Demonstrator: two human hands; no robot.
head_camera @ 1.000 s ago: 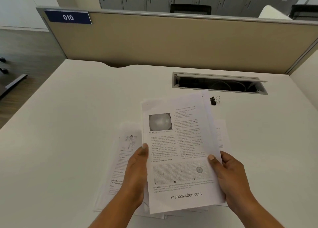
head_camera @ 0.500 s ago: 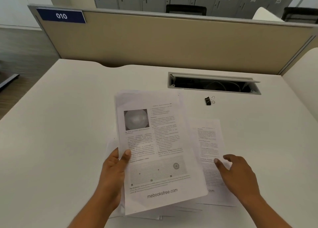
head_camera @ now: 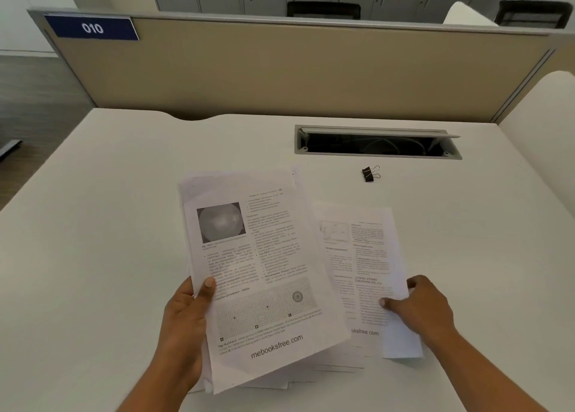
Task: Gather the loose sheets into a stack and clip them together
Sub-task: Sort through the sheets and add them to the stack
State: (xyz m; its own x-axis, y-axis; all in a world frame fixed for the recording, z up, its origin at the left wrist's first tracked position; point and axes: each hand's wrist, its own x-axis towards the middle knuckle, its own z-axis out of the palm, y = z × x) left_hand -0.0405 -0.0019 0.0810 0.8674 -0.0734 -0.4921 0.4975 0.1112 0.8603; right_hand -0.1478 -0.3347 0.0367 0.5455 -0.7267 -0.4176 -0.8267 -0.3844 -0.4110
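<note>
My left hand [head_camera: 186, 321] grips the left edge of a bundle of printed sheets [head_camera: 258, 271], thumb on top, holding it tilted above the white desk. Its top page shows a round grey picture and a grid figure. To the right a loose printed sheet [head_camera: 357, 256] lies on the desk, over other sheets whose edges show beneath. My right hand [head_camera: 426, 312] pinches that loose sheet at its right edge, thumb on the print and fingers curled behind. A small black binder clip [head_camera: 369, 173] sits alone on the desk beyond the papers.
An open cable slot [head_camera: 378, 142] with wires inside is cut into the desk behind the clip. A beige partition [head_camera: 295, 72] with a blue "010" label [head_camera: 91, 28] closes the far edge. Grey lockers and dark chair backs stand beyond it.
My right hand let go of the bundle and moved right onto the loose sheet, now pinching its edge. My left hand carried the bundle left, alone.
</note>
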